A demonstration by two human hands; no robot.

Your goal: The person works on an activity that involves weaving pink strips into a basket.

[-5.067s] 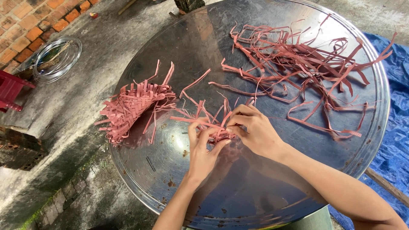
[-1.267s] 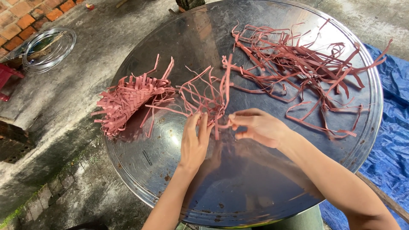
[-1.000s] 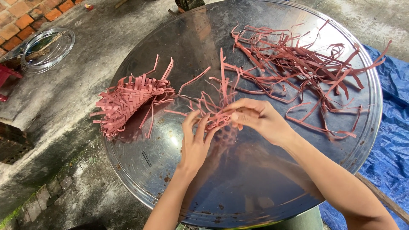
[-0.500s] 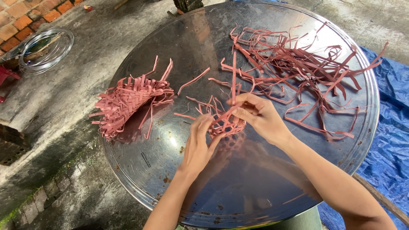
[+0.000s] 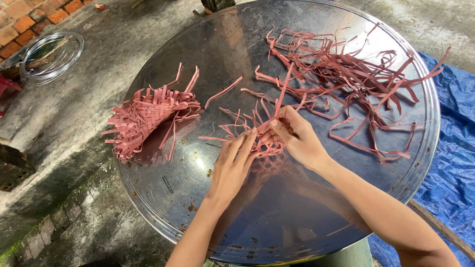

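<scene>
I see one woven mat [image 5: 144, 120] done. My left hand [image 5: 232, 165], fingers flat, presses the small weave [image 5: 257, 141]; my right hand [image 5: 297, 138] pinches a strip of it. Many loose strips [image 5: 346, 74] are left.

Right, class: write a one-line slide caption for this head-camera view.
Both hands, left and right, weave pink strips on a round metal tray.

2 bare forearms enter from the bottom edge, ending in the left hand [image 5: 231, 165] and right hand [image 5: 299, 141]. No sleeves, gloves, rings, watch or bracelets show on either arm. Both are slim, with long fingers [image 5: 241, 146] and short, unpainted nails. Wrists and forearms are uncovered to the frame's edge.
</scene>
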